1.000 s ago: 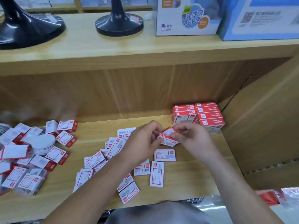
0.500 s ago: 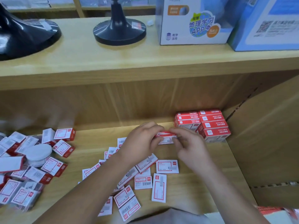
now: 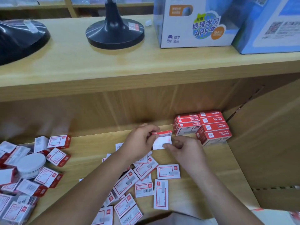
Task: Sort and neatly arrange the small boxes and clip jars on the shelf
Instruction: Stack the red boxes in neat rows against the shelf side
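Note:
My left hand [image 3: 140, 140] and my right hand [image 3: 183, 147] together hold small red-and-white boxes [image 3: 162, 139] just above the lower shelf [image 3: 203, 176]; fingers of both pinch them, and the lower one shows its white face. Right of them stands a neat stack of red boxes [image 3: 203, 127] in the back right corner. Several loose white-faced boxes [image 3: 146, 181] lie scattered on the shelf under my forearms. At the left sits a jumbled heap of more boxes [image 3: 53, 156] around a white-lidded round jar [image 3: 31, 164].
The upper shelf board [image 3: 113, 67] overhangs the work area, carrying two black round stand bases [image 3: 115, 34] and large printed cartons [image 3: 194, 25]. A wooden side panel [image 3: 267, 135] closes the right end. A bare strip of shelf lies between the heap and the loose boxes.
Both hands have carried the held boxes back and to the right, closer to the red stack. The camera has tilted, so the shelf sits lower in view.

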The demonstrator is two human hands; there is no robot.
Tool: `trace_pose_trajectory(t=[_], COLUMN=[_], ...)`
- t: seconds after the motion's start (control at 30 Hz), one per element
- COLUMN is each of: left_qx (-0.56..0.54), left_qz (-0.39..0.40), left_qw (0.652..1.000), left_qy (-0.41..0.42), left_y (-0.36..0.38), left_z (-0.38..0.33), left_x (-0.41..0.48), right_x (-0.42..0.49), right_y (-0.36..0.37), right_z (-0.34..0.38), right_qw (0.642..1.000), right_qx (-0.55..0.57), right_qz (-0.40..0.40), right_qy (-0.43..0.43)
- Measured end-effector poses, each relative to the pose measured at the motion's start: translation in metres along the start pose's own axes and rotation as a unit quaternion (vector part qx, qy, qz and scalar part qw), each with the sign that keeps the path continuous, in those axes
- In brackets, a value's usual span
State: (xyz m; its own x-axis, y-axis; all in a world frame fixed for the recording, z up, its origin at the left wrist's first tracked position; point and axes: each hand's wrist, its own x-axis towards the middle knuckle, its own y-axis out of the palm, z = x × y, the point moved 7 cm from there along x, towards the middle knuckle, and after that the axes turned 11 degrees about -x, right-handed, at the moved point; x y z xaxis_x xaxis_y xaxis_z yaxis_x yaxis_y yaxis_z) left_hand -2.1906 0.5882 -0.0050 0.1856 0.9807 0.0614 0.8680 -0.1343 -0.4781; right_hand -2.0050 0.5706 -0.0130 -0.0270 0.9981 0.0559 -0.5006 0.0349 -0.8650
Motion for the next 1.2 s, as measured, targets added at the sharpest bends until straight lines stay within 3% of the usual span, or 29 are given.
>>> trace_pose_trajectory(t=[0.1,0.33,0.47,0.67,0.83,0.97,1.2], left_qx=[-0.008,0.029,0.128,0.167,0.201,0.323,0.336], left_qz=[0.028,0.092,0.004,-0.079,-0.164,-0.137,-0.111], left_qw=[1.0,0.995,0.99,0.982,0.964,0.936,0.935], left_qy=[0.006,0.037,0.056,0.047,0.062,0.002,-0.034], left_y=[0.0,0.007,0.001,0.002,-0.005,-0.003,0.012], left_z=[0.001,-0.003,-0.01,-0.018,-0.021,-0.012,-0.016], left_x=[-0.002,-0.012,-0.007,0.014,-0.007,-0.004,0.012], right_x=[-0.005,-0.007,-0.005,0.001,0.003,0.002,-0.004], right_y=[0.006,0.001,-0.003,-0.011,-0.011,-0.009,-0.013], right_z=[0.005,-0.003,-0.008,-0.01,-0.012,-0.006,-0.004], right_qw=[0.999,0.999,0.997,0.996,0.998,0.995,0.99], right_qx=[-0.045,0.007,0.012,0.017,0.005,-0.079,-0.07], right_qz=[0.015,-0.027,-0.06,-0.09,-0.057,-0.051,-0.094], right_qy=[-0.021,0.025,0.038,0.007,-0.009,-0.031,-0.072])
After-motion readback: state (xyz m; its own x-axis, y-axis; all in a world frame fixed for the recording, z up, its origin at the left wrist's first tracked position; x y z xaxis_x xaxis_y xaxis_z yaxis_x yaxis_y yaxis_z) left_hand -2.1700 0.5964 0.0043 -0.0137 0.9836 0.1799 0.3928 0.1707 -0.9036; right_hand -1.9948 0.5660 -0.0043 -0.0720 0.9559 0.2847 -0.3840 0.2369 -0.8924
